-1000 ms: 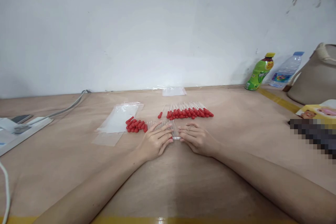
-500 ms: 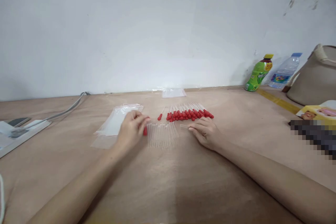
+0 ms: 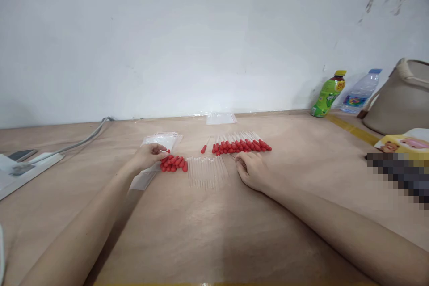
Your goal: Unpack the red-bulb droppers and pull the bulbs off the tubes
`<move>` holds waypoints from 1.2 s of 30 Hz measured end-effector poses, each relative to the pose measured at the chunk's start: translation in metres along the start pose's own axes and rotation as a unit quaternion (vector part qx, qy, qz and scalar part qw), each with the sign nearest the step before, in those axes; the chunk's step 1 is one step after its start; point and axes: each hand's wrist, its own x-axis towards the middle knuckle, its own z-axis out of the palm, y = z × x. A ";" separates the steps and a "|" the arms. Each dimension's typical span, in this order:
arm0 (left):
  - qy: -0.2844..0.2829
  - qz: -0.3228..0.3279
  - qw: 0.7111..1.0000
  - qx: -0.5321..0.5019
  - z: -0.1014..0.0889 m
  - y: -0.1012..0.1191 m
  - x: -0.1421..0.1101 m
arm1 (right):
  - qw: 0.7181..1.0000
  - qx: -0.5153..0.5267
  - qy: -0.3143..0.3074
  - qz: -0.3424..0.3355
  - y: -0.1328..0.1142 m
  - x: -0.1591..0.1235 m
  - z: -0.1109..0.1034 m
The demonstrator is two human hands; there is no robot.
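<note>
My left hand (image 3: 150, 156) pinches a red rubber bulb (image 3: 168, 151) at its fingertips, just above the left edge of a small pile of red rubber bulbs (image 3: 172, 163). Beside that pile, thin clear tubes (image 3: 208, 172) lie side by side in a row. My right hand (image 3: 253, 170) rests on the table to the right of the row, fingers closed on a thin clear tube (image 3: 232, 157) whose end pokes out leftward. Behind it lies a row of droppers (image 3: 241, 145), clear tubes with red bulbs fitted, and a single dropper (image 3: 203, 149) sits slightly apart at their left.
Clear plastic bags (image 3: 142, 181) lie under and behind my left hand, with another bag (image 3: 221, 119) by the wall. A white power strip (image 3: 43, 163) with a grey cable stands left. At right are a green bottle (image 3: 328, 94), a clear bottle (image 3: 362, 91) and a beige bag (image 3: 398, 98).
My left hand has moved left, away from the clear tubes, uncovering the pile of red bulbs. My right hand has shifted slightly left, and less of its tube shows.
</note>
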 end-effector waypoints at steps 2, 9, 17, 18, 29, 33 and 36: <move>-0.015 0.000 1.000 -0.015 -0.002 0.000 0.000 | 1.000 0.008 -0.005 0.000 -0.003 0.000 0.000; 0.134 0.043 0.980 0.137 -0.004 0.012 -0.006 | 0.999 0.029 -0.006 -0.038 -0.014 -0.002 -0.002; 0.070 0.140 0.951 0.266 0.024 0.050 -0.009 | 0.997 0.033 -0.034 -0.058 -0.022 -0.002 -0.007; 0.037 0.139 0.950 0.279 0.030 0.058 -0.007 | 0.997 0.037 -0.035 -0.061 -0.022 -0.002 -0.007; -0.063 0.038 0.943 0.325 0.090 0.094 0.028 | 0.990 0.111 -0.034 -0.075 -0.020 -0.003 -0.010; -0.018 0.055 0.941 0.334 0.085 0.092 0.021 | 0.987 0.127 -0.043 -0.084 -0.017 -0.003 -0.010; 0.048 0.094 0.933 0.343 0.076 0.090 0.006 | 0.987 0.144 0.005 -0.075 -0.011 -0.003 -0.006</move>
